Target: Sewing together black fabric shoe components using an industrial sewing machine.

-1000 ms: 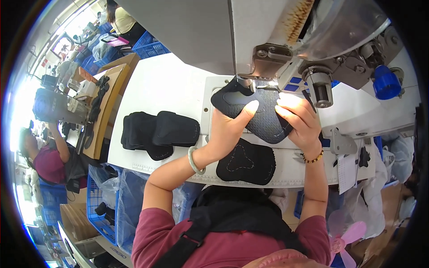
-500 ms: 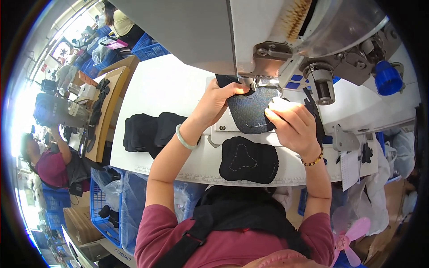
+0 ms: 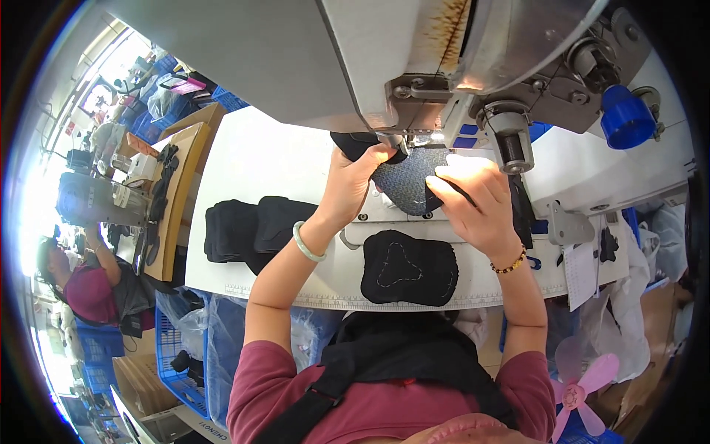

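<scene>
A dark padded fabric piece with a grey woven face (image 3: 405,181) lies under the needle area of a sewing machine (image 3: 414,100). My left hand (image 3: 349,185) grips its left edge, thumb on top near the presser foot. At its right edge my right hand (image 3: 479,203) pinches the fabric with bent fingers. A black padded piece (image 3: 409,268) with a dashed light stitch line lies flat near the front edge, below both hands. To the left of my left forearm sit stacked black pieces (image 3: 233,231). The needle itself is hard to make out.
The machine head hangs low over the white table (image 3: 244,163). Thread parts with a blue knob (image 3: 627,118) jut out at the right. Blue crates (image 3: 181,362) stand below left, a pink fan (image 3: 573,394) below right. Another person (image 3: 89,292) works at far left.
The woven piece has turned and tilted under the machine, and less of its face shows. Both hands keep hold of it. The whole view has shifted slightly.
</scene>
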### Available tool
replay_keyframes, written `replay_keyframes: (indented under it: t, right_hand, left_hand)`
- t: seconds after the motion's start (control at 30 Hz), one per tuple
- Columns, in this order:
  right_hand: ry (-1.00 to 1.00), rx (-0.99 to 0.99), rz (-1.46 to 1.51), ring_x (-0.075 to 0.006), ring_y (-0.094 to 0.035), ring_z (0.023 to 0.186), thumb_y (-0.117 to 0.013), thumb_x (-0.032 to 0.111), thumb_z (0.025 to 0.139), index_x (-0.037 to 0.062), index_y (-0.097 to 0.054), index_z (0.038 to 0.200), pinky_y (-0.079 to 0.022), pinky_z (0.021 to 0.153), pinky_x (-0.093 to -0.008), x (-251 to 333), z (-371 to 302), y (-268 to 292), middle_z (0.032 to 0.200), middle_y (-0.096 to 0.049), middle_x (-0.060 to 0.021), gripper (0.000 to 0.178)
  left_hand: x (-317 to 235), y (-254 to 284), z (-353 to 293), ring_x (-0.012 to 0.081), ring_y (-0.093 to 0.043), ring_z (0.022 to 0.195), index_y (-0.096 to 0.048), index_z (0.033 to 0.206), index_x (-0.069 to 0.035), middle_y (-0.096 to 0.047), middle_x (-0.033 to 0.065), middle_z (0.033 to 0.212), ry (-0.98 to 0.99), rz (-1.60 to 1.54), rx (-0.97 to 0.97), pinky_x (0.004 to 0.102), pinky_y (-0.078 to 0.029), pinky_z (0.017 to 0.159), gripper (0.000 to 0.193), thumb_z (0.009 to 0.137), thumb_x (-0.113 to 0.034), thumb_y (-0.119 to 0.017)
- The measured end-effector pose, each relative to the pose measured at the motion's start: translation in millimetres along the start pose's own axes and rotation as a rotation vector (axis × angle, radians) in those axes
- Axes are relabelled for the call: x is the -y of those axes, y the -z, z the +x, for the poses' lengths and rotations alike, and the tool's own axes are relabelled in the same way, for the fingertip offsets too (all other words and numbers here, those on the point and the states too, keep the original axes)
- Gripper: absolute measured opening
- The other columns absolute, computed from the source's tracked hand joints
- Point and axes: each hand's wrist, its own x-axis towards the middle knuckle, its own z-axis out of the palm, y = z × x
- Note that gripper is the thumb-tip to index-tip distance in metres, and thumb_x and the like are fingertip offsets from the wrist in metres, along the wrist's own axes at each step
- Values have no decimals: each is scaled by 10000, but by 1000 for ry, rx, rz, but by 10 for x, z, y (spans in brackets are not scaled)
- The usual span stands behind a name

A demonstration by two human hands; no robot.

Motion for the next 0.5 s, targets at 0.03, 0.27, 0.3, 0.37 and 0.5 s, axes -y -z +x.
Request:
replay_keyframes:
  t: [0.03, 0.27, 0.3, 0.37, 0.5]
  right_hand:
    - [4, 6, -12, -169, -577, 878, -673, 44, 660, 94, -649, 960, -451, 850, -329, -5, -11, 2, 972, -622, -6, 305]
    - [28, -8, -40, -170, -587, 864, -655, 46, 664, 82, -656, 929, -449, 850, -325, -28, -23, 9, 989, -627, -9, 267]
    - [32, -9, -38, -170, -587, 864, -655, 46, 664, 82, -656, 929, -449, 850, -325, -13, -11, 16, 989, -627, -9, 267]
    - [-26, 3, -46, -179, -587, 879, -651, 36, 672, 75, -651, 942, -449, 851, -330, 27, 20, 38, 986, -626, -16, 272]
    - [-45, -1, -105, -185, -584, 889, -658, 27, 670, 72, -644, 950, -453, 842, -340, 59, 49, 38, 988, -622, -23, 284]
  left_hand:
    - [6, -1, -14, 62, -558, 641, -629, 970, -22, -634, 17, 836, -15, 32, -9, 199, -413, 463, 118, 873, -66, -578]
    - [27, -27, -11, 57, -549, 578, -637, 924, -15, -626, 13, 770, -62, 29, 3, 201, -383, 406, 103, 867, -83, -585]
    - [10, -30, -21, 54, -550, 587, -639, 921, -11, -632, 14, 791, -26, 14, -5, 203, -383, 413, 110, 869, -82, -574]
    - [12, -44, -39, 54, -550, 593, -640, 921, -14, -635, 14, 803, -34, 21, -26, 205, -381, 415, 113, 871, -85, -569]
    - [30, -129, -89, 40, -506, 577, -647, 925, -35, -620, 0, 798, -52, 90, -130, 194, -364, 424, 123, 876, -97, -553]
